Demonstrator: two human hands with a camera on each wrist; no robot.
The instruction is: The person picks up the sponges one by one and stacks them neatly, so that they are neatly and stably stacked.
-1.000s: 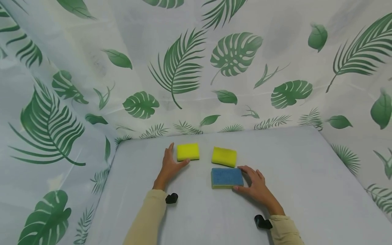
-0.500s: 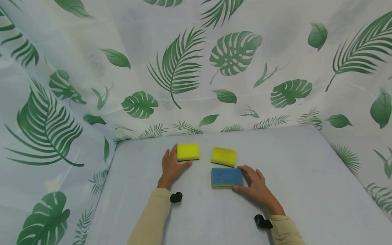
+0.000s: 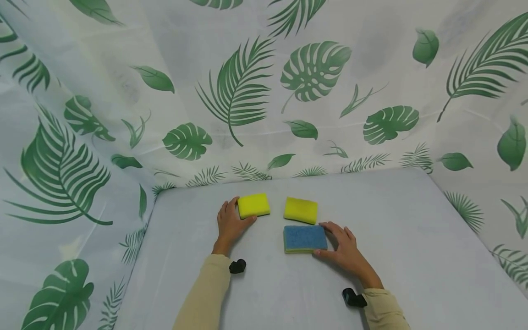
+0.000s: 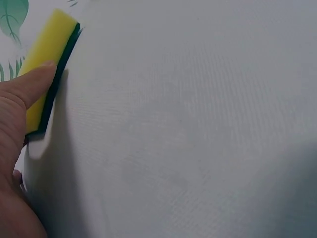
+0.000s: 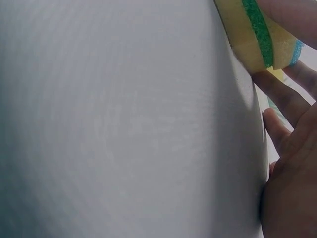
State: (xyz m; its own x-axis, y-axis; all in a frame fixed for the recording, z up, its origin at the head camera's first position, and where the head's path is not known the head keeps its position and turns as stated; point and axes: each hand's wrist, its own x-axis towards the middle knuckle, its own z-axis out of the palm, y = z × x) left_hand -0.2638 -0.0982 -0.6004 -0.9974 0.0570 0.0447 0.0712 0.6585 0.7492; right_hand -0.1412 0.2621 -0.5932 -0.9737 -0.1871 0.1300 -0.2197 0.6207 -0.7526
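Note:
My left hand (image 3: 232, 227) pinches a yellow sponge (image 3: 253, 205) at its left end, thumb on the near side and fingers on the far side. Seen from the left wrist, that sponge (image 4: 47, 42) has a dark green scouring layer facing the table. My right hand (image 3: 345, 247) holds the right end of a stack of two sponges between thumb and fingers. The upper sponge (image 3: 305, 237) has a blue face on top. In the right wrist view the lower sponge (image 5: 242, 37) shows a green layer under the upper one. Both stacked sponges have pale yellow foam.
Just behind the stack lies another yellow sponge (image 3: 301, 210), touched by neither hand. A white cloth covers the table (image 3: 272, 293). Leaf-printed sheeting (image 3: 255, 151) rises along the back and both sides. Black wrist devices (image 3: 237, 266) jut from the sleeves.
My left hand has moved slightly right and closed onto the yellow sponge, which has turned a little, its left end coming nearer. The right hand and its stack stay put.

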